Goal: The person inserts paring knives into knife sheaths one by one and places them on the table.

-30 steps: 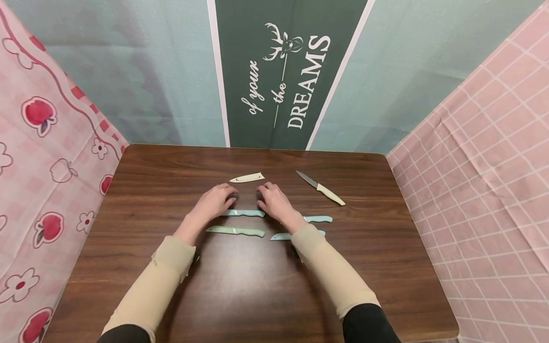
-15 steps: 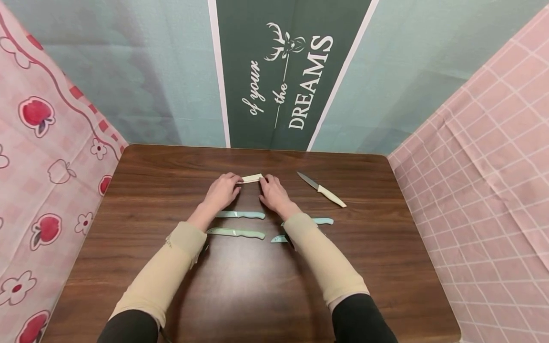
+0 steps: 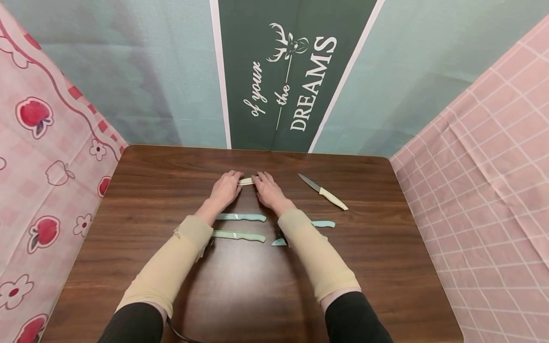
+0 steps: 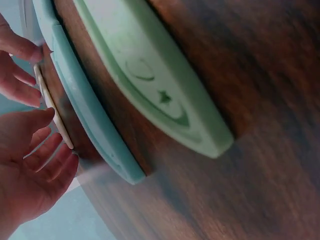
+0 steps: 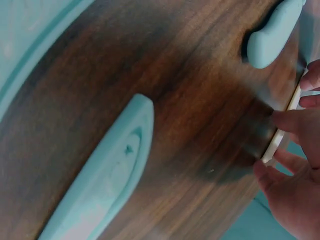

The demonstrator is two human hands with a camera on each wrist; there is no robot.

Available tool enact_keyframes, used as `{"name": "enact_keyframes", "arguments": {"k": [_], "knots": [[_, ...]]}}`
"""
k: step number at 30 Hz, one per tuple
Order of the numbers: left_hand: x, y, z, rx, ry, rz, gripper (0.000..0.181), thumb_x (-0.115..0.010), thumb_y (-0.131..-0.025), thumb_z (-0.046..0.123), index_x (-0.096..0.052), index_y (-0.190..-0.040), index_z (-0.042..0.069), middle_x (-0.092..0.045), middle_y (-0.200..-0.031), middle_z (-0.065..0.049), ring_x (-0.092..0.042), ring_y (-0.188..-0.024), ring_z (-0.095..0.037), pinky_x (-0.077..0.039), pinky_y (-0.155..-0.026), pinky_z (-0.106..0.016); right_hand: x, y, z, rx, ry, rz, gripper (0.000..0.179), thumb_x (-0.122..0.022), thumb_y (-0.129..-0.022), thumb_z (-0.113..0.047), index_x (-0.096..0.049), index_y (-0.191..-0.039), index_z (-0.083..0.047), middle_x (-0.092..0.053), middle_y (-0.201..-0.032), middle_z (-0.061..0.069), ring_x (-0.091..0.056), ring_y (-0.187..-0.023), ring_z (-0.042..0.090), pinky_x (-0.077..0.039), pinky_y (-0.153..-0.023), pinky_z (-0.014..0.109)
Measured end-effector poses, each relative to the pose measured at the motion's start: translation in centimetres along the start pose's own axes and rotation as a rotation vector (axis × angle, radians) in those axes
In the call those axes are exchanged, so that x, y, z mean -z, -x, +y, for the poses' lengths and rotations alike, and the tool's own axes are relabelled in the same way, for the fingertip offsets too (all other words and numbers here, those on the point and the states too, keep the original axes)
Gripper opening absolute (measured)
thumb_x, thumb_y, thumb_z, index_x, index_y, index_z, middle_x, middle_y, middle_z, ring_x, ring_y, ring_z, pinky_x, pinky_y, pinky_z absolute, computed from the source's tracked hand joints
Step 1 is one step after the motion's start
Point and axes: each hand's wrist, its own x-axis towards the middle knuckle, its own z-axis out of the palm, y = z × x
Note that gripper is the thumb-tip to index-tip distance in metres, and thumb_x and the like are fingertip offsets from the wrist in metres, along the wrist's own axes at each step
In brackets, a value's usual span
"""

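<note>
A cream knife sheath [image 3: 246, 181] lies near the table's far edge, between my two hands. My left hand [image 3: 227, 189] pinches its left end, thumb on the near side and fingers beyond. The other end is held by the thumb and fingers of my right hand [image 3: 269, 190]. Both ends are hidden under the fingertips in the head view. In the right wrist view the sheath [image 5: 274, 144] rests flat against the tabletop. A paring knife [image 3: 331, 198] with a cream handle and bare dark blade lies to the right.
Nearer me lie a sheathed blue knife [image 3: 250, 217] and a sheathed green knife [image 3: 249, 237]. My right forearm partly covers two more blue items, a handle [image 3: 323, 224] and a sheath tip [image 3: 279, 242]. Curtains stand around the wooden table [image 3: 240, 295].
Both hands have reached forward from above the blue knife to the cream sheath and taken its ends. The sheath has shifted slightly towards me. The bare knife stays put.
</note>
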Motion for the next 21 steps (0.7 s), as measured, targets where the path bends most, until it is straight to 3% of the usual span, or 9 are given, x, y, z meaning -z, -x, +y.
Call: {"name": "enact_keyframes", "arguments": {"k": [6, 13, 21], "knots": [[-0.4, 0.1, 0.3, -0.031, -0.043, -0.014, 0.029, -0.064, -0.097, 0.012, -0.063, -0.126, 0.005, -0.064, -0.125, -0.018, -0.06, -0.117, -0.035, -0.055, -0.094, -0.046, -0.5, 0.2, -0.2, -0.008, -0.027, 0.082, 0.035, -0.05, -0.102, -0.004, -0.053, -0.138, -0.004, -0.05, -0.142, 0.021, -0.047, -0.134, 0.038, -0.044, -0.112, 0.042], [-0.2, 0.6, 0.9, -0.054, -0.032, -0.025, 0.023, -0.065, -0.095, 0.008, -0.067, -0.117, 0.003, -0.064, -0.116, -0.019, -0.063, -0.108, -0.036, -0.055, -0.09, -0.045, -0.8, 0.7, -0.1, -0.073, -0.053, 0.114, 0.027, -0.049, -0.103, -0.005, -0.062, -0.126, -0.006, -0.057, -0.131, 0.018, -0.052, -0.121, 0.034, -0.051, -0.102, 0.04], [-0.1, 1.4, 1.3, -0.138, -0.048, -0.014, 0.012, -0.061, -0.096, 0.002, -0.069, -0.104, 0.003, -0.063, -0.103, -0.016, -0.066, -0.091, -0.033, -0.056, -0.08, -0.044, -0.4, 1.2, -0.3, -0.012, -0.058, 0.136, 0.016, -0.056, -0.099, -0.004, -0.071, -0.105, -0.003, -0.068, -0.098, 0.015, -0.066, -0.096, 0.033, -0.056, -0.087, 0.04]]}}
